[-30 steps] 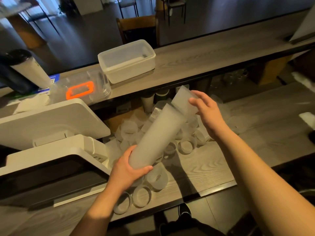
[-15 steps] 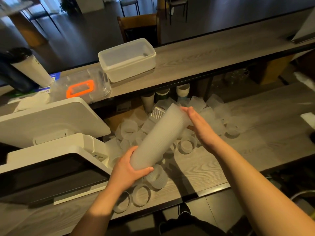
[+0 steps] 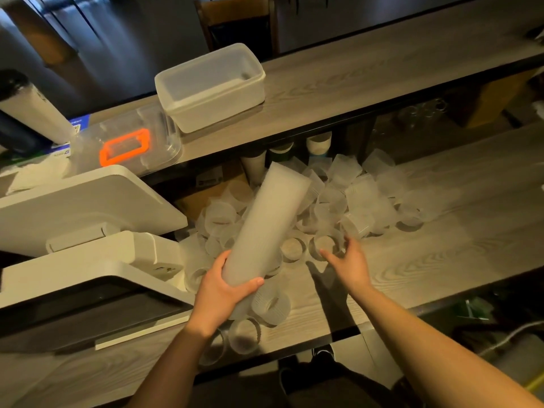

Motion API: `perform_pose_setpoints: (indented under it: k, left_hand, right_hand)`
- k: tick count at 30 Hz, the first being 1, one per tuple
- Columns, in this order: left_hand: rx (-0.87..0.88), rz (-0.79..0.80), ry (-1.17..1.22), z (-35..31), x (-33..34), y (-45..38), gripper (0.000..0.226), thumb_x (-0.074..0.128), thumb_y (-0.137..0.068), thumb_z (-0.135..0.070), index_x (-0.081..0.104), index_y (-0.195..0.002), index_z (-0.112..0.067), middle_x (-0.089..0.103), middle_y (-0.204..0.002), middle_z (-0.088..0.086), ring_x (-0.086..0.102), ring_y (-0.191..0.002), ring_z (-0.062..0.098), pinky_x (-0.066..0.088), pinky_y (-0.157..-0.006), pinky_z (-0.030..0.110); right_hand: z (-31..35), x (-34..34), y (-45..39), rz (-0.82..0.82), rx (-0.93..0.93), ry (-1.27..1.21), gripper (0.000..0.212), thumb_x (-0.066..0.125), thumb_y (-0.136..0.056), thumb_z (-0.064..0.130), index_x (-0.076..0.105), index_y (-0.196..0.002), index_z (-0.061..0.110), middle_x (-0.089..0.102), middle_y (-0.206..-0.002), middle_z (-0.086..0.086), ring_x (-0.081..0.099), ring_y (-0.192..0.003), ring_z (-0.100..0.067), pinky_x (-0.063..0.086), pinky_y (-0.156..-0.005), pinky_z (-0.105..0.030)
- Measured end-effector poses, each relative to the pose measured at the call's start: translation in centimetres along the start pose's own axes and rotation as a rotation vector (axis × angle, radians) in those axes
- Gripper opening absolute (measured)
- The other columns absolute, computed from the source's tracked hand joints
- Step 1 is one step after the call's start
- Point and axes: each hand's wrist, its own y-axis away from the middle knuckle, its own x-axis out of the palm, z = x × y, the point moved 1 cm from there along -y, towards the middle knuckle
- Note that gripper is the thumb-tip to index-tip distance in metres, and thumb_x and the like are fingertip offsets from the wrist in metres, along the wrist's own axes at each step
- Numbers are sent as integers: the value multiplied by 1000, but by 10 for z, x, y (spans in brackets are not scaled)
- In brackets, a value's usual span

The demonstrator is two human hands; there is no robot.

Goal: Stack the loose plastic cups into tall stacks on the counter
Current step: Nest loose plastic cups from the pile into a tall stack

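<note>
At the centre of the frame the left hand (image 3: pixel 219 293) grips the lower end of a tall stack of cups (image 3: pixel 266 223), fingers and thumb curled round it; the stack tilts toward the upper right. Just right of it, the right hand (image 3: pixel 348 262) reaches with fingers spread around a loose cup (image 3: pixel 325 245) on the counter (image 3: pixel 441 245), perhaps touching its rim. More loose cups (image 3: pixel 359 198) lie scattered behind.
</note>
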Motion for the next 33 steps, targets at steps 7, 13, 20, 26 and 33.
perform_pose_setpoints:
  k: [7,13,20,26,33]
  left_hand:
    - [-32,-9,-10,-3,1,-6,102,78,-47,-74,45,-133,-30,54,-121,-13,55,-106,6,48,-76,20]
    - [-43,-48,-26,0,-2,-7,96,87,-54,-61,45,-133,-26,54,-122,-6,55,-105,10,46,-74,18]
    - [-44,-65,16,0,-1,-10,91,88,-57,-57,46,-132,-27,54,-118,-10,54,-102,4,45,-72,16]
    - [-2,-76,15,-5,1,-14,76,88,-64,-48,47,-126,-34,55,-116,-17,57,-103,6,50,-74,20]
    - [48,-47,-108,-20,0,-19,82,88,-62,-51,40,-129,-41,47,-115,-30,52,-102,-4,44,-74,14]
  right_hand:
    - [-2,25,-23,-40,-68,340,103,84,-71,51,31,-151,13,45,-147,-11,43,-137,-30,44,-109,-45]
    - [3,26,-22,-43,-24,197,80,84,-73,40,45,-138,13,54,-135,-10,52,-127,-27,47,-106,-44]
    - [42,-10,-9,-31,-7,-193,68,78,-83,30,43,-140,15,57,-128,-2,56,-118,-19,50,-99,-35]
    - [118,-56,-24,-48,-104,-485,47,62,-95,37,52,-139,21,57,-128,0,54,-119,-16,47,-104,-39]
    - [192,-86,-35,74,-254,-524,34,59,-97,35,60,-127,19,61,-119,1,58,-113,-16,52,-96,-38]
